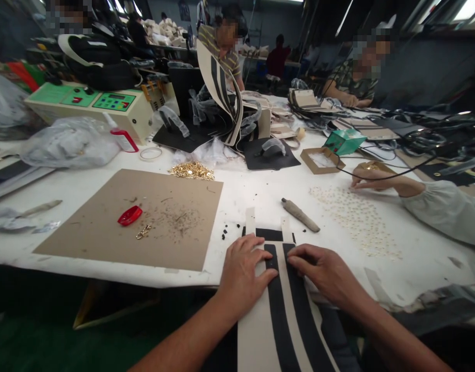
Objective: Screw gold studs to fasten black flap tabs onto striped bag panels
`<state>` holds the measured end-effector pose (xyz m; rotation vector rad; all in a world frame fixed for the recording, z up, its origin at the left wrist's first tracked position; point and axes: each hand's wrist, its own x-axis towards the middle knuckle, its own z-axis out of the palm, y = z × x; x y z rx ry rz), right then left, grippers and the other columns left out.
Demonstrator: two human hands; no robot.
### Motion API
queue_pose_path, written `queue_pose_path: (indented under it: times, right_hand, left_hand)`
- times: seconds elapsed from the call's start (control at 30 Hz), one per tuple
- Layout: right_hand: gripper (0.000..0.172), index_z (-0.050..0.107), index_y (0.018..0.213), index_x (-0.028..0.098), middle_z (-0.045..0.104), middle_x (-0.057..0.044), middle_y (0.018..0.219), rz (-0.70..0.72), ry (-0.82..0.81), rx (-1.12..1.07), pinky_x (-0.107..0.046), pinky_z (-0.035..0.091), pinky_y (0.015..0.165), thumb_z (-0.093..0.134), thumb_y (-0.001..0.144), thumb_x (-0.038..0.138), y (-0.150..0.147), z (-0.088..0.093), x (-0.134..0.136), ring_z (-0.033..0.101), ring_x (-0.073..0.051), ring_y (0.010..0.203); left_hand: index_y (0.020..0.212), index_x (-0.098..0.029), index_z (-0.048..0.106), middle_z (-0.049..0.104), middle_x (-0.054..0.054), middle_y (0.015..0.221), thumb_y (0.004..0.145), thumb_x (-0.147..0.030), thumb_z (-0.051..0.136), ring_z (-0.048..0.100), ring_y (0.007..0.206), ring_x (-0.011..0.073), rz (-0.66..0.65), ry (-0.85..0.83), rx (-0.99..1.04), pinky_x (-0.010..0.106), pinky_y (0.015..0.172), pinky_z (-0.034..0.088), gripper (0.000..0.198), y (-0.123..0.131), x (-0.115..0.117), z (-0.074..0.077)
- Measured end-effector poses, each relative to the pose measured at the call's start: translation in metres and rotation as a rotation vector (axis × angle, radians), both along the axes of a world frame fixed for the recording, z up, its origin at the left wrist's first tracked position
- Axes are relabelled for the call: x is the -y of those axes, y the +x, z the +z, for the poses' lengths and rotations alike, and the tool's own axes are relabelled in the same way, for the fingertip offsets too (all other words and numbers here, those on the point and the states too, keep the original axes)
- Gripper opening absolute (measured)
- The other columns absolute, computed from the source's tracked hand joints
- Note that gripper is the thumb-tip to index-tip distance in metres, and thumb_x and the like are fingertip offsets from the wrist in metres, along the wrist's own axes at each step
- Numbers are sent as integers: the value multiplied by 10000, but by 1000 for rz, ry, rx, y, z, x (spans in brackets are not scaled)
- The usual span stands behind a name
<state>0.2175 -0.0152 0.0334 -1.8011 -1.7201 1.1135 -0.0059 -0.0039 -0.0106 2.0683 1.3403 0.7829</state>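
Head view: The striped beige panel (250, 336) extended from the tabletop (245, 191) over its front edge. The left hand (243, 271) was spread, fingertips on the left stripe (279, 320). The right hand (318, 266) touched the right stripe (304, 310), fingertips together; whether it pinched anything could not be determined.

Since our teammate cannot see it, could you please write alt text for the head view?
A person's left hand and right hand touch a beige panel with two dark stripes at the edge of a white worktable. A brown board bearing a red object lies to the left; to the right, a co-worker's hand is beside small pieces.
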Motion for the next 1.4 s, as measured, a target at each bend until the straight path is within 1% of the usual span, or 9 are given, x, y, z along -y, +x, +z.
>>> queue_pose_path:
  times: [0.07, 0.17, 0.33, 0.5, 0.77, 0.87, 1.1, 1.23, 1.4]
  right_hand:
    - [190, 736, 887, 240, 711, 24, 792, 84, -9, -53, -294, 453, 715, 586, 941, 344, -22, 1, -4, 651, -192, 773]
    - [156, 702, 869, 236, 705, 19, 849, 133, 34, -20, -304, 450, 775, 584, 945, 304, -33, -5, -8, 650, -191, 832]
    - [176, 653, 863, 248, 662, 9, 901, 193, 54, 84, -323, 450, 823, 545, 984, 317, -30, -14, -8, 635, -191, 858]
    - [204, 647, 851, 248, 647, 6, 906, 233, 51, 119, -327, 446, 822, 532, 997, 333, -30, -17, -9, 628, -189, 853]
    - [117, 685, 806, 249, 660, 31, 776, 114, -22, 159, -312, 401, 699, 623, 894, 294, -37, -11, -17, 603, -181, 741]
    - [157, 668, 764, 238, 650, 30, 740, 161, -25, 171, -308, 385, 680, 612, 897, 300, -36, -8, -21, 590, -180, 723]
    - [139, 685, 774, 232, 677, 11, 813, 313, -50, 207, -298, 363, 695, 613, 888, 264, -30, -5, -36, 591, -185, 783]
    - [118, 685, 784, 228, 672, 2, 807, 319, -66, 266, -299, 345, 677, 623, 882, 252, -31, -3, -38, 583, -185, 772]
    - [158, 653, 785, 221, 661, 1, 805, 325, -15, 301, -302, 337, 682, 586, 923, 259, -33, -2, -31, 577, -180, 770]
  left_hand:
    - [1052, -295, 767, 666, 14, 1393, 801, -301, 847, 489, 1399, 300, -7, 4, 2, 537, 1187, 368, 263, -1, 0, -1]
    - [1064, -302, 760, 656, 14, 1405, 829, -326, 825, 474, 1415, 297, -21, -1, 9, 531, 1190, 364, 246, -1, 0, -2]
    - [1049, -310, 757, 648, 2, 1419, 847, -356, 807, 467, 1420, 292, -15, -23, 7, 531, 1200, 347, 213, -1, -1, -3]
    - [1026, -301, 753, 646, -1, 1421, 846, -355, 808, 464, 1422, 288, -15, -29, 15, 518, 1206, 340, 196, -2, 0, -3]
    - [1082, -299, 745, 646, 10, 1417, 847, -355, 808, 461, 1423, 292, -20, -26, 20, 518, 1205, 339, 249, -1, -1, -3]
    - [1077, -296, 744, 643, 9, 1421, 845, -359, 809, 458, 1425, 290, -20, -28, 16, 515, 1208, 332, 249, -1, -2, -3]
    - [1077, -296, 738, 645, 10, 1416, 821, -327, 833, 467, 1417, 291, -27, -28, 19, 519, 1205, 333, 275, -2, -1, -3]
    - [1093, -294, 734, 649, 18, 1411, 822, -319, 832, 474, 1412, 301, -27, -14, 21, 532, 1196, 342, 290, -2, -1, -4]
    - [1062, -288, 740, 656, 23, 1400, 810, -312, 841, 484, 1401, 308, -18, -10, 23, 536, 1190, 354, 273, -1, -2, -4]
